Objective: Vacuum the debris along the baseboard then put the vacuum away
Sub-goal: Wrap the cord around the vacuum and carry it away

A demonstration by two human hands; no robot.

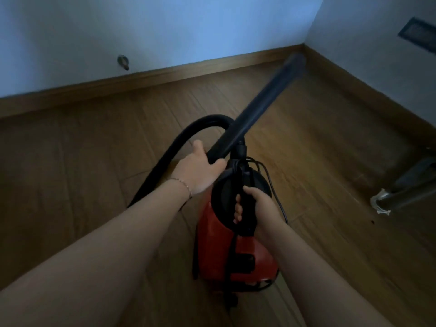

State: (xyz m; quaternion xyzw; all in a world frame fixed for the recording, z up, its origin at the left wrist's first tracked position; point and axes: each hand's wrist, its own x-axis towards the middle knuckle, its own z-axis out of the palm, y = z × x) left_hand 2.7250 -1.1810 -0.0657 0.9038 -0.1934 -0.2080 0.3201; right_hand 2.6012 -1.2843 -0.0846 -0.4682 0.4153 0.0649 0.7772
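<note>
Glossy red plastic vacuum (236, 251), wood-look floor (70, 161)

Vacuum (236, 244) sits centre, above the floor (82, 173). Wand (259, 100) angles up-right toward the corner where baseboard (165, 74) meets. Hose (177, 142) loops left. Taped metal leg (398, 197) far right.

both hands (199, 172) (259, 208) clenched, arms outstretched.

Black wand (264, 100) tip smeared by blur, hose (165, 159) passing behind left forearm, taped furniture leg (401, 194) cut by right edge
</note>
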